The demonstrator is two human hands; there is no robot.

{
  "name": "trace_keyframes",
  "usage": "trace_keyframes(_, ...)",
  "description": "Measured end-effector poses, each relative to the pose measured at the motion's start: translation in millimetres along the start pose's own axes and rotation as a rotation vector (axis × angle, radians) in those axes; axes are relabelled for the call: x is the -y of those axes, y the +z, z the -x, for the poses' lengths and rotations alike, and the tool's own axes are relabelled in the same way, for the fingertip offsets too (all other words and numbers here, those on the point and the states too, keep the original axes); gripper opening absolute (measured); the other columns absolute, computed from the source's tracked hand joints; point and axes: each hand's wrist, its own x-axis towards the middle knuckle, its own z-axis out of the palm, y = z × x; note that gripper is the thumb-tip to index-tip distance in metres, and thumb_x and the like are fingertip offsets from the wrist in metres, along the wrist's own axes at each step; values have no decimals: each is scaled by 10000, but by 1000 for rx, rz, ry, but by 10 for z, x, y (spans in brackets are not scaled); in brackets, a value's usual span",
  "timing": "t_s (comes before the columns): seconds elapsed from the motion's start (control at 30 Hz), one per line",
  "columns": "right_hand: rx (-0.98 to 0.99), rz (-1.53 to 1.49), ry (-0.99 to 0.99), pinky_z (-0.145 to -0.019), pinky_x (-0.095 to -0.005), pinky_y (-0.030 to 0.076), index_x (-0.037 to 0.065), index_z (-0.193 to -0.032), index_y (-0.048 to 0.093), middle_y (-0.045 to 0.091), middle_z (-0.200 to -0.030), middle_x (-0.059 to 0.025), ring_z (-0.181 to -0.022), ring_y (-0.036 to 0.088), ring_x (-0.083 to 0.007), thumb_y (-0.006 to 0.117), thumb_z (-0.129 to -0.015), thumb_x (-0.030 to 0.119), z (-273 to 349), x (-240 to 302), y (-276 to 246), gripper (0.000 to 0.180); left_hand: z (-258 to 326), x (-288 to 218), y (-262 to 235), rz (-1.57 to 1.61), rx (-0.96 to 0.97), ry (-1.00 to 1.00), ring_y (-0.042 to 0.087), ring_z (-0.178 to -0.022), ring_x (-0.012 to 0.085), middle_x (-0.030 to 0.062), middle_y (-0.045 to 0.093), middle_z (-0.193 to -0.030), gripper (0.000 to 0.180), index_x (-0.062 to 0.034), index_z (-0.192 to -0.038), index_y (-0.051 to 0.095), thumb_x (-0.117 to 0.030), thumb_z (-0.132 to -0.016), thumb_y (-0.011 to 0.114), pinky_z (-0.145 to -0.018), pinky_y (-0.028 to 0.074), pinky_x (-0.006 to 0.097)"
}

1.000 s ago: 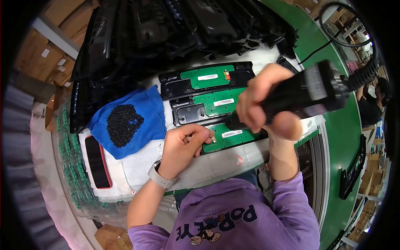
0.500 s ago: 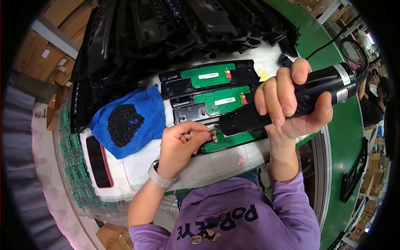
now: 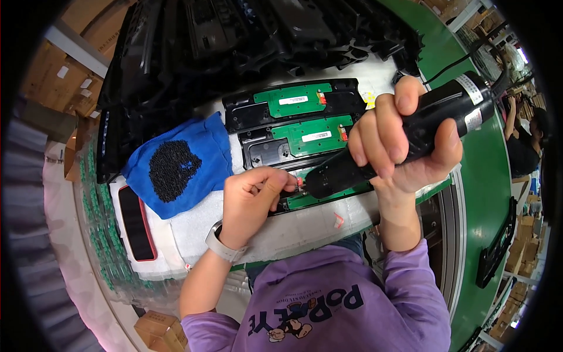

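Observation:
My right hand (image 3: 404, 141) is wrapped round a corded black electric screwdriver (image 3: 448, 105), which slants down to the left. Its nose is over the nearest black plastic panel, which carries a green circuit board (image 3: 300, 201) with a small red-and-white connector. Beside that nose, my left hand (image 3: 249, 196) is closed in a pinch; anything between its fingertips is too small to name. Two more black panels lie beyond, each with a green board: a middle board (image 3: 316, 136) and a far board (image 3: 293, 100). Left of them, a heap of small black screws (image 3: 171, 170) rests on a blue cloth (image 3: 216, 146).
Large black plastic housings (image 3: 234, 47) are stacked along the far side. A red-edged phone (image 3: 136, 226) lies at the left on the white padded surface (image 3: 187, 229). Packs of green parts (image 3: 97, 234) stand further left. The screwdriver's cord (image 3: 463, 61) runs off at the upper right.
The screwdriver has shifted slightly left and downward, its nose dropping toward the nearest board. My left hand has moved a little left, its fingertips still beside the nose.

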Motion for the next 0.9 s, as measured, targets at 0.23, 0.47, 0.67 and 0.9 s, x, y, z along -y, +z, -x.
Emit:
trace_keyframes(0.23,16,446,287,-423,-246,376,-37,-917,471,512,-602,-65,-476,497,-129,792,-678,277,72,103,208,509,-33,-9,-79,2,-101,-76,425,-494,24,30,618,-696,213,25,-834,645,-152,-906,550,-443,322,159)
trace_keyframes(0.47,-3,469,286,-467,-186,340,-22,-837,536,525,-604,12,-508,472,-49,696,-537,82,86,46,228,355,-22,13,-30,-78,-34,25,449,-544,20,17,596,-723,139,23,-909,657,-94,-866,596,-473,342,156)
trace_keyframes(0.67,91,598,347,-409,-238,376,-10,-739,504,506,-537,-52,-447,478,-125,815,-607,259,86,64,284,432,-9,67,3,-27,16,47,493,-632,31,14,594,-788,134,25,-952,648,-49,-854,594,-555,384,160)
trace_keyframes(0.9,-16,553,394,-413,-232,376,19,-702,517,516,-532,-37,-448,481,-111,823,-607,288,105,-10,399,418,-7,68,34,157,-17,-13,526,-672,36,43,636,-845,178,23,-1019,609,-24,-849,580,-590,417,166)
